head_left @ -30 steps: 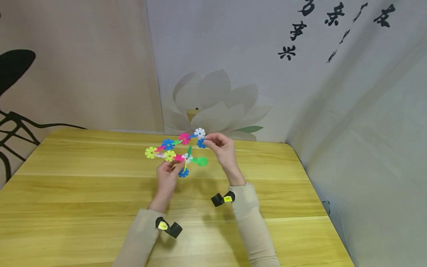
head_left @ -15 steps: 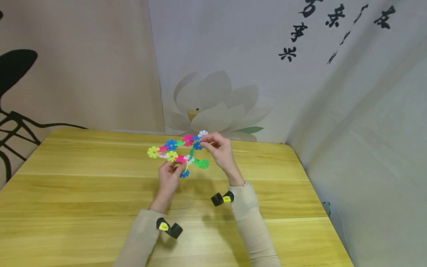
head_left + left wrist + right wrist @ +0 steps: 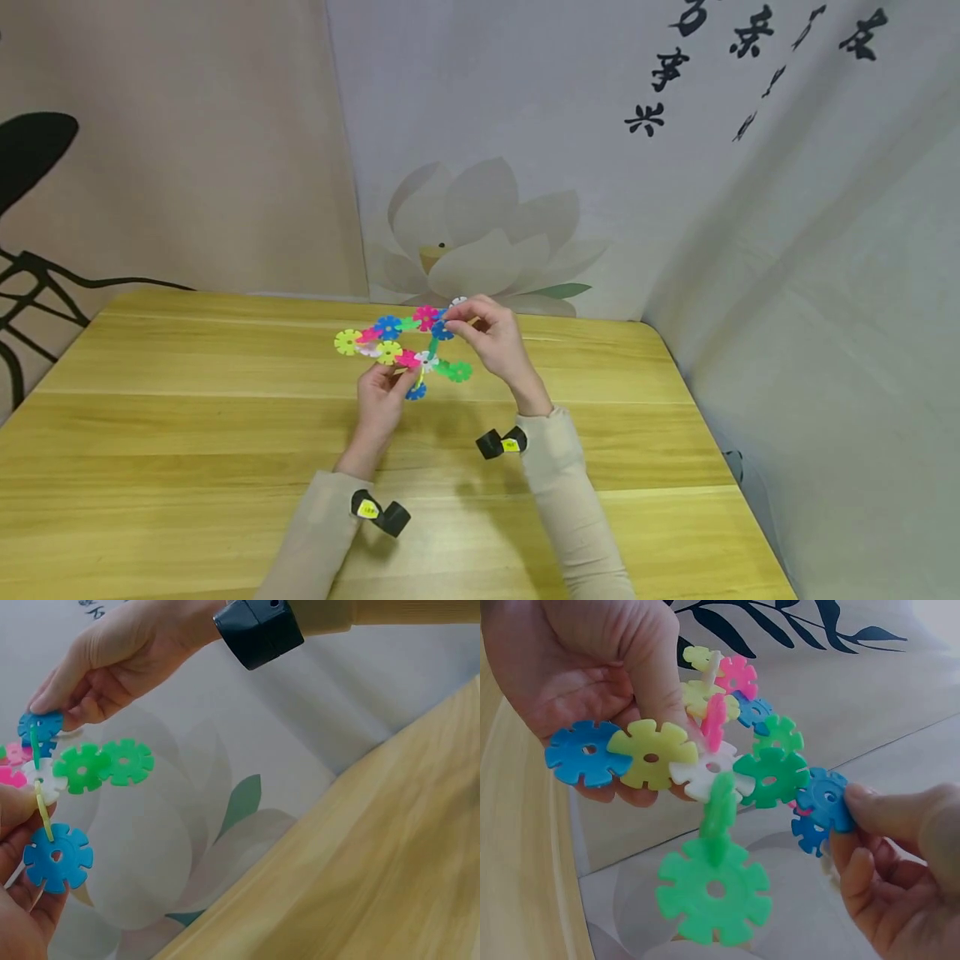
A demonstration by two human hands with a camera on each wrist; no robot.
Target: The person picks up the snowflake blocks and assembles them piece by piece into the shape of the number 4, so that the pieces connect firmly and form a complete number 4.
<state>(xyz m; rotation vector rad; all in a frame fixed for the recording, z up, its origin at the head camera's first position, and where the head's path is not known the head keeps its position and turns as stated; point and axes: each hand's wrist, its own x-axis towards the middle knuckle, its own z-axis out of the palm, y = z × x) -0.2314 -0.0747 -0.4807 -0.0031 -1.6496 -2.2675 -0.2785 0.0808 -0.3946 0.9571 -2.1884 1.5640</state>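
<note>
Notched plastic flower discs are joined into a loop-like chain held above the table. My left hand (image 3: pixel 381 404) pinches the chain near a white disc (image 3: pixel 694 774). From that disc branch a blue and yellow arm, a green disc (image 3: pixel 714 889) on another green piece, and an upright green disc (image 3: pixel 772 778). My right hand (image 3: pixel 495 342) pinches a blue disc (image 3: pixel 825 799) at the chain's other end. Its edge meets the upright green disc; whether their notches interlock I cannot tell. At the far left of the loop is a yellow disc (image 3: pixel 348 342). Right fingers partly hide another white disc (image 3: pixel 458 302).
Beneath the hands lies a wooden table (image 3: pixel 187 433). Behind it hangs a pale curtain (image 3: pixel 510 100) printed with a lotus and black characters. Each wrist carries a small black camera (image 3: pixel 392 518).
My right hand has moved slightly left, bringing the blue disc from apart to against the upright green disc. The chain shifted a little right; my left hand keeps its hold.
</note>
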